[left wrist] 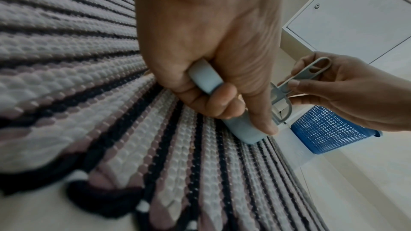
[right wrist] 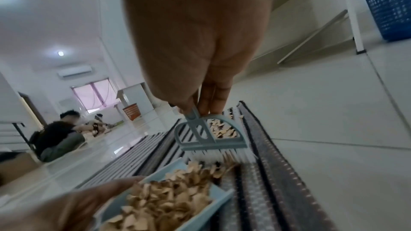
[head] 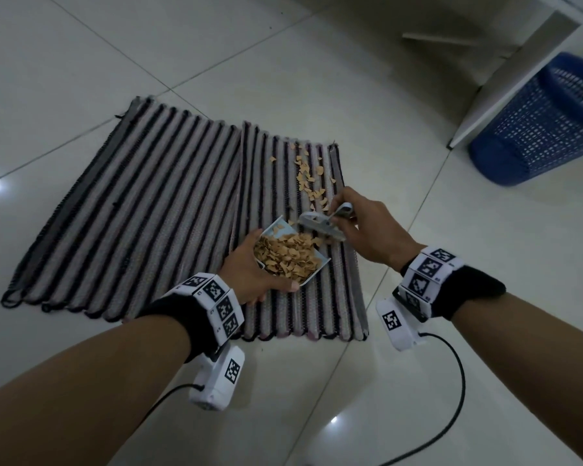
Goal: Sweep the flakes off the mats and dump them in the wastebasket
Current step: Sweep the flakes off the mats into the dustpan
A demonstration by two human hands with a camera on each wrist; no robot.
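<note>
Two striped mats lie side by side on the floor, the left mat (head: 132, 210) bare, the right mat (head: 317, 297) strewn with tan flakes (head: 308, 173) along its far right stripes. My left hand (head: 249, 274) grips a small pale blue dustpan (head: 313, 267) heaped with flakes (right wrist: 160, 199), held low over the right mat (left wrist: 155, 147). My right hand (head: 367, 227) pinches the handle of a little blue brush (right wrist: 209, 138), whose white bristles (right wrist: 218, 155) meet the dustpan's front lip. The blue mesh wastebasket (head: 546, 129) stands at the right.
A white table leg and panel (head: 505, 79) stand just left of the wastebasket. White tiled floor (head: 485, 264) surrounds the mats. Cables trail from both wrist cameras. In the right wrist view, people sit on the floor far off (right wrist: 60, 134), beside an orange basket (right wrist: 131, 111).
</note>
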